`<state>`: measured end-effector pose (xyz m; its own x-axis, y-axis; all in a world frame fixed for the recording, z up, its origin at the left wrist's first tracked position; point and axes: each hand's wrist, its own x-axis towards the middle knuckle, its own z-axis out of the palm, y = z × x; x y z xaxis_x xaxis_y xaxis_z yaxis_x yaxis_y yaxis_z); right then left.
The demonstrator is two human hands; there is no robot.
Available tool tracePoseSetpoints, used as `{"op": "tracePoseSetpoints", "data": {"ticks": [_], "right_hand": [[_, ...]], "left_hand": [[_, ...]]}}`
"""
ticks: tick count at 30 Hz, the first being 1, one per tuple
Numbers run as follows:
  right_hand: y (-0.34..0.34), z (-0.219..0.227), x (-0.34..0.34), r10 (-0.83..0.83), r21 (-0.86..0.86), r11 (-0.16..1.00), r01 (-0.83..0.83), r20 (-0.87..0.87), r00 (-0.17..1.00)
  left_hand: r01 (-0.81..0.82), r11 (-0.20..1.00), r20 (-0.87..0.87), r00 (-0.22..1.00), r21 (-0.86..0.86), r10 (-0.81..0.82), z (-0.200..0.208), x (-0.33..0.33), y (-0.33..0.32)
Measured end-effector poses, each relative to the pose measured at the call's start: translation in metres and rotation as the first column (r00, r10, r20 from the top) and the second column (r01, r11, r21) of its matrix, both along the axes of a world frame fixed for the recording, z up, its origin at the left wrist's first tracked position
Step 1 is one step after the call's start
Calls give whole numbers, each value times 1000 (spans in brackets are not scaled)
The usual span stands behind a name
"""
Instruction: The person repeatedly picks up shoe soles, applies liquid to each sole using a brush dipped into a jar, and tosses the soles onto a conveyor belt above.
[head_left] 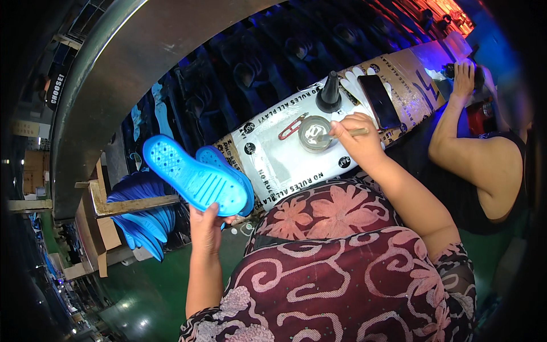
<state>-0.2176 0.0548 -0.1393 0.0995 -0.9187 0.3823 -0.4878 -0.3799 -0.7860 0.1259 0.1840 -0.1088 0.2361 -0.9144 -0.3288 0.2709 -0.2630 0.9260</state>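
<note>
My left hand (208, 227) is closed on the heel end of a bright blue shoe sole (185, 171), its thumb on the face with the grooves and small round holes. A second blue sole (209, 153) shows behind it; whether my hand holds that one too, I cannot tell. My right hand (359, 137) pinches a brush (360, 131) with a pale handle, its tip down in a small round jar (314, 133) with whitish stuff inside. Close by the jar stand a black cone-shaped bottle (329, 97) and a pair of red-handled snips (293, 126).
Printed plastic and cardboard cover the bench (296, 171). A dark phone (379, 101) lies on white gloves (353, 85) at the far right. Several blue soles (142, 216) hang by a wooden rack (137, 204) at left. A co-worker's arm (450, 131) is at right; a metal beam (114, 68) arches overhead.
</note>
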Motion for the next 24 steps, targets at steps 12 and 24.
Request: {"op": "tracePoseSetpoints", "data": {"ticks": [12, 24], "right_hand": [[26, 43, -9, -163, 290, 957, 22, 470, 867], [49, 88, 27, 229, -224, 956, -192, 156, 961]], "left_hand": [[136, 956, 419, 908, -260, -15, 7, -75, -41], [344, 744, 594, 799, -573, 88, 22, -97, -47]]}}
